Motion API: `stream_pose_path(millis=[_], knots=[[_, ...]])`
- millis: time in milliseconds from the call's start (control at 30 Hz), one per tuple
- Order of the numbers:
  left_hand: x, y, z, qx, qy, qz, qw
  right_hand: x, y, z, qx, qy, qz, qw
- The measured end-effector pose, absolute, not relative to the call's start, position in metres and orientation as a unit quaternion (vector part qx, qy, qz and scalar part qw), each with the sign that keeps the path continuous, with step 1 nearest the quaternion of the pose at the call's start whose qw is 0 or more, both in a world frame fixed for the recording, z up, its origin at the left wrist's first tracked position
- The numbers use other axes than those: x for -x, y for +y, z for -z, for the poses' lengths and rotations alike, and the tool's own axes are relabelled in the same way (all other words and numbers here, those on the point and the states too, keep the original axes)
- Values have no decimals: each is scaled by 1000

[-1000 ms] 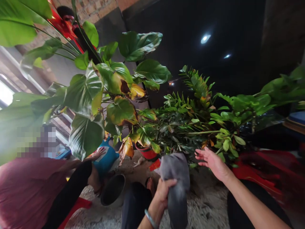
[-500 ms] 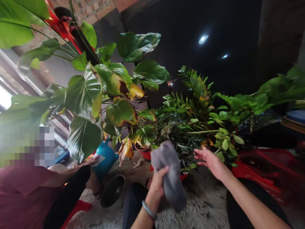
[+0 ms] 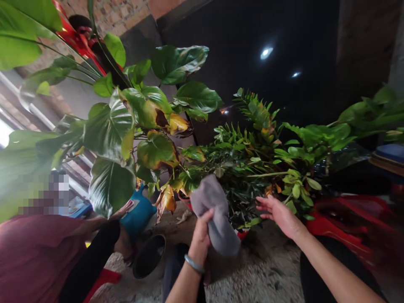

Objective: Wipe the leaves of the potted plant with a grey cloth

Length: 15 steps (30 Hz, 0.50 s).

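Dark glossy panel (image 3: 284, 25) across the top of the frame, brickwork (image 3: 110, 17) at upper left. Broad-leaved plant (image 3: 109, 130) filling the left side, some leaves browned; lower foliage (image 3: 240, 147) bunched centre right. Co-worker (image 3: 41, 252) at lower left, dark bucket (image 3: 150, 254) alongside. And here, lower centre: grey cloth (image 3: 219, 229), held up before the leaves! Step in hand, seemingly: one-handed cloth handling; next move probably calling for a firm grip. Left hand (image 3: 202, 235) clamped on it, thumb (image 3: 207, 215) pressed on top. Right hand (image 3: 280, 216) beside the foliage: fingers (image 3: 270, 206) loosely apart, nothing held, leaf contact impossible to tell.
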<state>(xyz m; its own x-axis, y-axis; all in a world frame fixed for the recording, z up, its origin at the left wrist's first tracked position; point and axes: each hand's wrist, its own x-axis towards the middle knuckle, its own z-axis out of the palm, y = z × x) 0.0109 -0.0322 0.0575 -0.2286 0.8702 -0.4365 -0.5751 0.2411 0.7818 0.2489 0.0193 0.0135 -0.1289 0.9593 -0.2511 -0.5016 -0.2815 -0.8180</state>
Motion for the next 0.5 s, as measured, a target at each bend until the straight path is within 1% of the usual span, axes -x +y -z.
stream_pose_path(millis=[67,133,233,300,367,433,500], knots=[[-19,-53,-33,-192,524,-513,652,-249,19,-12,396,-292,-695,524],[-21,-67,-29,-248,503,-478,675,-250,19,-10,394,-295,-695,525],[-14,-60,-64,-284,453,-515,670,-252,19,-11,389,-295,-696,526],[-7,-41,-97,-264,430,-583,637,-251,19,-12,390,-287,-697,529],[-5,-21,-118,-232,420,-651,588,-250,19,-14,390,-279,-696,534],[-11,-9,-118,-224,434,-670,558,-248,19,-14,390,-277,-692,541],[-22,-9,-97,-250,478,-627,562,-246,19,-14,394,-276,-687,545]])
